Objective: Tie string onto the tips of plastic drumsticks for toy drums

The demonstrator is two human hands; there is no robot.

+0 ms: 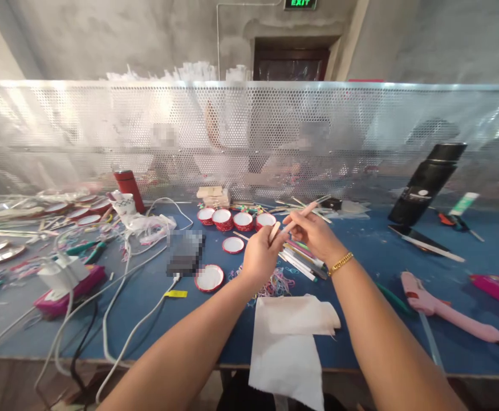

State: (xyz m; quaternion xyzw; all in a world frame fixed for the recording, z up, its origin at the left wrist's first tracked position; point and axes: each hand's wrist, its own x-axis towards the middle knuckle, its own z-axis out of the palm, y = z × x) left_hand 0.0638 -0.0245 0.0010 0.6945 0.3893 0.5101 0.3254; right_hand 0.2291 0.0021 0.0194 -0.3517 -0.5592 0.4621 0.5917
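Over the blue table (360, 342), left hand (258, 258) and right hand (313, 233) are both closed on thin wooden sticks (294, 220), probably two. Pinch looks light; a slip drops them into the rubber bands (275, 283).

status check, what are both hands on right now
Left hand and right hand both pinching wooden sticks. Held above blue table. Red-rimmed cups behind, apart.
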